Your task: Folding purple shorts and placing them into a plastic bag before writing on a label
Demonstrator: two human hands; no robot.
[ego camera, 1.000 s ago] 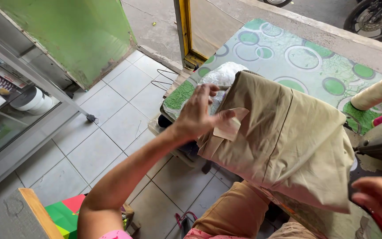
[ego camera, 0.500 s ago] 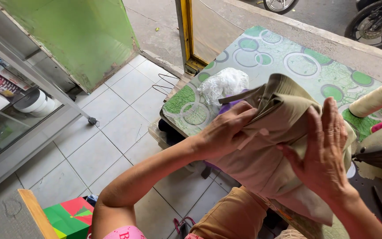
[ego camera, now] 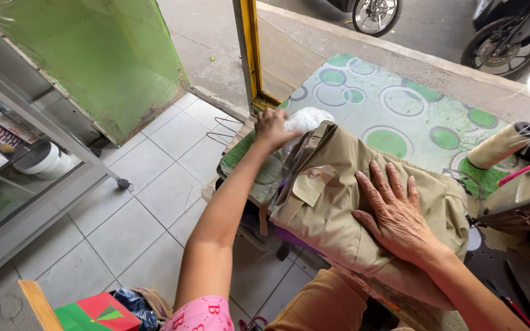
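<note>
A folded khaki garment [ego camera: 338, 202] with a pocket flap lies on the table covered in green circle-patterned cloth [ego camera: 400, 110]. My right hand [ego camera: 397, 214] lies flat on top of the garment, fingers spread, pressing it down. My left hand [ego camera: 272, 127] reaches past the garment's far left corner, fingers on a crumpled white plastic bag [ego camera: 308, 119] at the table's left edge.
A cream thread cone [ego camera: 501, 146] and part of a sewing machine [ego camera: 522, 196] sit at the right. A green panel [ego camera: 111, 55] and glass cabinet [ego camera: 7, 159] stand left over white floor tiles. A yellow door frame [ego camera: 249, 49] and motorbike wheels [ego camera: 375, 15] lie beyond.
My right hand came in and flattened onto the folded garment. My left hand left the garment and moved up to the white plastic bag.
</note>
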